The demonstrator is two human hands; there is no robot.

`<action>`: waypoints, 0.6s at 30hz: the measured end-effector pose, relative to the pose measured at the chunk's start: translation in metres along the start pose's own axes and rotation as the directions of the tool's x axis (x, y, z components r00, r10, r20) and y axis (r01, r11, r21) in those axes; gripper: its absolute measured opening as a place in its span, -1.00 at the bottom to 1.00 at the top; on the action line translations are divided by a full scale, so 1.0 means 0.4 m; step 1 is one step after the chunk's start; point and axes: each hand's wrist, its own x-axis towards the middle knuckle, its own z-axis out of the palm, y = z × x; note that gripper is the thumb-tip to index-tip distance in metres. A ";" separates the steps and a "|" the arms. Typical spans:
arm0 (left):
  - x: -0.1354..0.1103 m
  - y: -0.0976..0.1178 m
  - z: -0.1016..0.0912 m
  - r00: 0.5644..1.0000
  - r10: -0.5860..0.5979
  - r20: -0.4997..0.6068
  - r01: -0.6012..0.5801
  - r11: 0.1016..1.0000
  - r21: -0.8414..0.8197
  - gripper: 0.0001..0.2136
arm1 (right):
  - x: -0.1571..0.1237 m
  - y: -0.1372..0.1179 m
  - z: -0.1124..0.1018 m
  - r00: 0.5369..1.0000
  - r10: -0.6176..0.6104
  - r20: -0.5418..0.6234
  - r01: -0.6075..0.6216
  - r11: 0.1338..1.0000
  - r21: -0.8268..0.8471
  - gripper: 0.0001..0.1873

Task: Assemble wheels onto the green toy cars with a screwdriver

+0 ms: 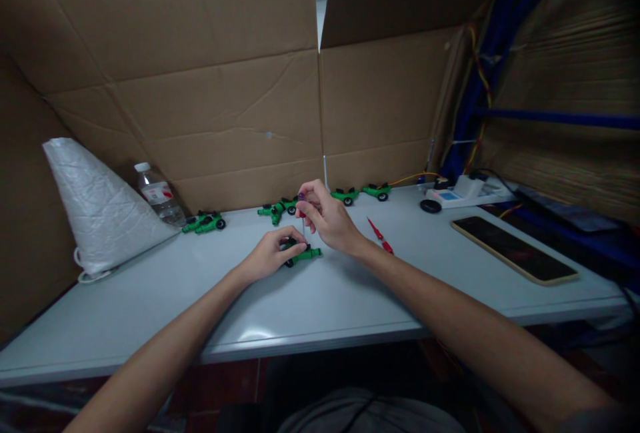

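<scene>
Near the middle of the white table, my left hand point(274, 252) is closed on a green toy car point(306, 254) and steadies it on the surface. Its green front end points right, and my fingers cover much of its other end. Above it, my right hand point(323, 214) pinches the handle of a screwdriver point(303, 220). The thin shaft runs upright down to the top of the car, beside my left fingertips. Whether the tip sits in a screw is too small to tell.
More green toy cars stand along the back, at left point(205, 222), centre point(275, 212) and right point(376, 191). Red tweezers point(380, 235) and a phone point(515, 248) lie to the right, before a power strip point(470, 192). A bottle point(159, 194) and wrapped cone point(100, 206) stand left.
</scene>
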 end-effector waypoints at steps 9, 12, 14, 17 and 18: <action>0.007 -0.015 -0.007 0.999 -0.012 0.041 0.015 0.997 -0.074 -0.71 | 0.018 -0.023 -0.005 0.968 0.176 0.179 -0.233 0.894 0.382 -0.58; 0.008 -0.018 -0.008 0.999 -0.003 0.038 0.005 0.997 -0.071 -0.71 | 0.018 -0.025 -0.001 0.967 0.212 0.141 -0.251 0.882 0.398 -0.52; 0.008 -0.019 -0.008 0.999 -0.001 0.039 0.004 0.998 -0.058 -0.70 | 0.018 -0.018 0.004 0.968 0.231 0.099 -0.251 0.879 0.405 -0.45; 0.007 -0.019 -0.009 0.999 -0.007 0.038 0.009 0.998 -0.063 -0.70 | 0.017 -0.010 0.007 0.968 0.229 0.103 -0.251 0.876 0.412 -0.49; 0.007 -0.019 -0.009 0.999 -0.011 0.037 0.013 0.998 -0.067 -0.70 | 0.016 -0.010 0.006 0.966 0.226 0.126 -0.258 0.871 0.417 -0.52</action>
